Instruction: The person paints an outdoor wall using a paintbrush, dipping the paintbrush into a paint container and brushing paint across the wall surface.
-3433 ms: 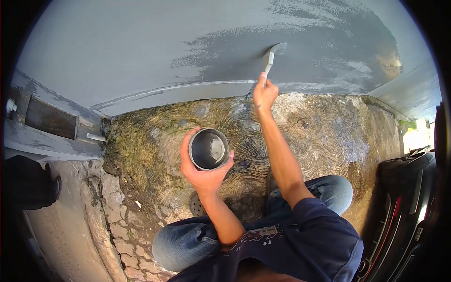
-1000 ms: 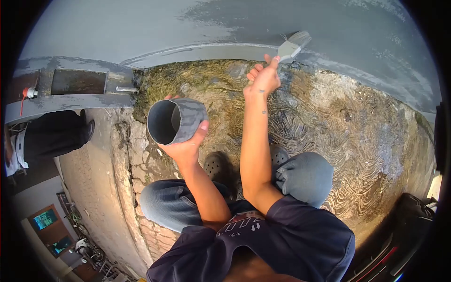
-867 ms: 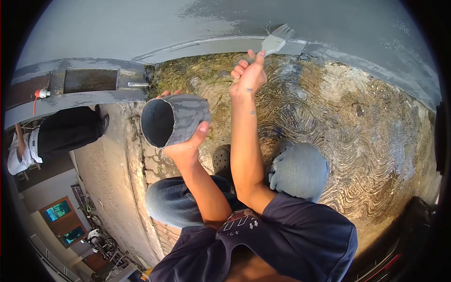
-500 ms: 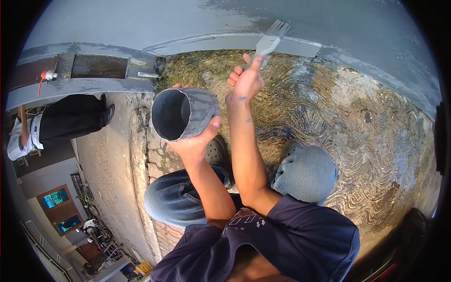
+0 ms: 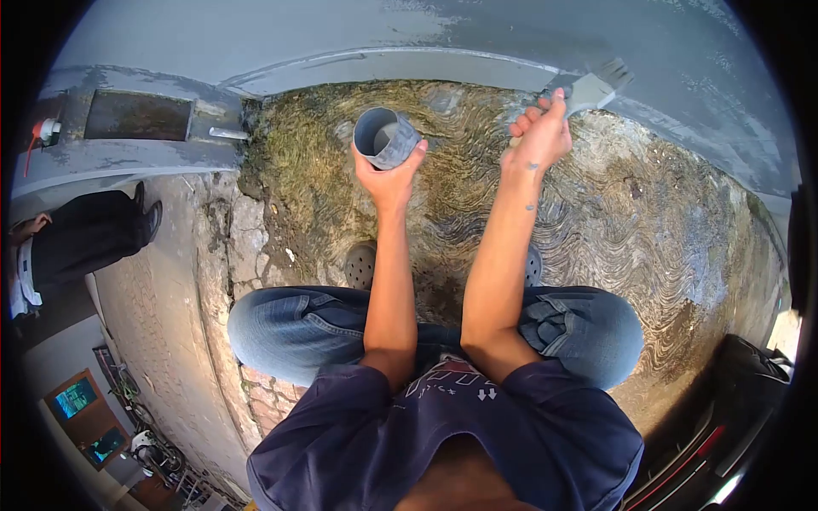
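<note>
The cup [image 5: 400, 148] in the left hand [image 5: 388, 181] contains paint [image 5: 383, 139].

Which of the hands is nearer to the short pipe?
Left. The left hand, holding the cup, is apart from the pipe, to its right in the picture; the right hand, with the brush, is farther right.
</note>
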A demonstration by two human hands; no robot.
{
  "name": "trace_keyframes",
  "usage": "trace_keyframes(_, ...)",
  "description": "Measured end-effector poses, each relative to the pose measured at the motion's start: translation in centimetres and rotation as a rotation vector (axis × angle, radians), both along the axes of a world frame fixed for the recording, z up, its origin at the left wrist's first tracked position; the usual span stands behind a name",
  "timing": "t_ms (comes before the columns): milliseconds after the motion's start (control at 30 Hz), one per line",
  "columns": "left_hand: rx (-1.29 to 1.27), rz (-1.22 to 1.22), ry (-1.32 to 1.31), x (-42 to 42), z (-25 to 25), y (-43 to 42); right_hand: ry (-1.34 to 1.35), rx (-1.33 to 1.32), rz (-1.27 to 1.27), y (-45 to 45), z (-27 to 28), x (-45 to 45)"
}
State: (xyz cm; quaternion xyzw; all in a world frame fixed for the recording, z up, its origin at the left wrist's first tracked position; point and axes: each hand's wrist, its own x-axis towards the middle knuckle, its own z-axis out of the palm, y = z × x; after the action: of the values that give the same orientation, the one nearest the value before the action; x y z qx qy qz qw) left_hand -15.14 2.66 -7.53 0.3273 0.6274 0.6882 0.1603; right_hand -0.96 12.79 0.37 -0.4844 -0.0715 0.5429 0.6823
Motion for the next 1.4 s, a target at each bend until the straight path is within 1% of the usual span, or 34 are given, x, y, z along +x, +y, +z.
trace_keyframes(33, 0.011, 0.036, -0.038, 0.3, -1.7, -0.1, -0.014, -0.006, -0.049, -0.1, -0.2, 0.4)
trace_keyframes(67, 0.006, 0.043, -0.049, 0.6, -3.3, -0.5, -0.025, -0.011, -0.042, -0.3, -0.6, 0.6)
trace_keyframes(133, -0.092, 0.168, -0.022, 1.1, -6.7, -0.9, -0.061, -0.056, -0.112, -0.5, -1.5, 0.8)
trace_keyframes(200, -0.086, 0.211, -0.064, 1.8, -9.7, -1.5, -0.075, -0.057, -0.082, -0.9, -2.0, 0.4)
trace_keyframes(267, -0.178, 0.350, 0.088, 2.5, -11.5, -2.8, -0.094, -0.135, -0.007, -1.5, -1.8, -0.8)
trace_keyframes(300, -0.248, 0.374, 0.134, 2.6, -12.0, -3.5, -0.100, -0.140, 0.003, -1.7, -2.1, -1.2)
trace_keyframes(367, -0.284, 0.403, 0.168, 3.1, -13.0, -4.7, -0.063, -0.123, 0.145, -2.0, -2.7, -1.9)
trace_keyframes(400, -0.312, 0.419, 0.209, 3.2, -13.3, -5.1, -0.062, -0.126, 0.148, -2.1, -2.8, -2.3)
trace_keyframes(467, -0.354, 0.439, 0.199, 3.3, -15.0, -6.5, -0.048, -0.143, 0.228, -2.2, -2.9, -2.9)
trace_keyframes(500, -0.392, 0.459, 0.185, 3.3, -15.2, -6.9, -0.043, -0.152, 0.239, -2.2, -3.0, -3.1)
trace_keyframes(633, -0.372, 0.415, 0.214, 3.5, -15.5, -7.8, -0.035, -0.156, 0.242, -2.2, -3.3, -3.7)
trace_keyframes(733, -0.449, 0.417, 0.155, 3.4, -15.6, -8.2, 0.010, -0.151, 0.245, -2.2, -3.5, -3.8)
trace_keyframes(800, -0.463, 0.409, 0.173, 3.4, -15.6, -8.4, 0.005, -0.163, 0.222, -2.2, -3.4, -3.9)
trace_keyframes(867, -0.486, 0.456, 0.288, 3.2, -15.6, -8.7, 0.018, -0.165, 0.232, -2.2, -3.0, -4.1)
trace_keyframes(933, -0.499, 0.399, 0.263, 3.3, -14.9, -9.2, 0.045, -0.168, 0.214, -2.3, -2.8, -4.2)
trace_keyframes(1033, -0.564, 0.442, 0.295, 4.0, -13.7, -10.3, 0.058, -0.177, 0.214, -2.2, -2.8, -4.1)
trace_keyframes(1100, -0.509, 0.537, 0.551, 4.6, -12.0, -11.6, 0.031, -0.202, 0.202, -2.0, -3.0, -4.0)
trace_keyframes(1133, -0.513, 0.530, 0.554, 5.2, -10.5, -11.8, 0.032, -0.208, 0.197, -1.8, -3.7, -4.1)
trace_keyframes(1200, -0.301, 0.353, 0.525, 6.3, -5.7, -10.5, -0.193, -0.157, 0.134, -1.2, -5.7, -4.3)
trace_keyframes(1233, -0.227, 0.183, 0.527, 7.0, -2.2, -9.3, -0.190, -0.170, 0.131, -1.1, -5.9, -4.2)
trace_keyframes(1267, -0.236, 0.179, 0.531, 7.3, 0.3, -8.6, -0.256, -0.188, 0.112, -1.0, -5.8, -4.3)
trace_keyframes(1300, -0.198, 0.014, 0.622, 7.3, 2.4, -8.1, -0.320, -0.203, 0.096, -0.9, -5.9, -4.4)
trace_keyframes(1333, -0.157, -0.150, 0.712, 7.1, 3.8, -7.9, -0.311, -0.209, 0.100, -0.9, -6.1, -4.4)
trace_keyframes(1367, -0.162, -0.149, 0.723, 7.0, 4.6, -7.5, -0.349, -0.217, 0.101, -0.7, -6.2, -4.3)
trace_keyframes(1400, -0.188, -0.223, 0.763, 6.9, 5.2, -7.3, -0.388, -0.225, 0.099, -0.6, -6.1, -4.4)
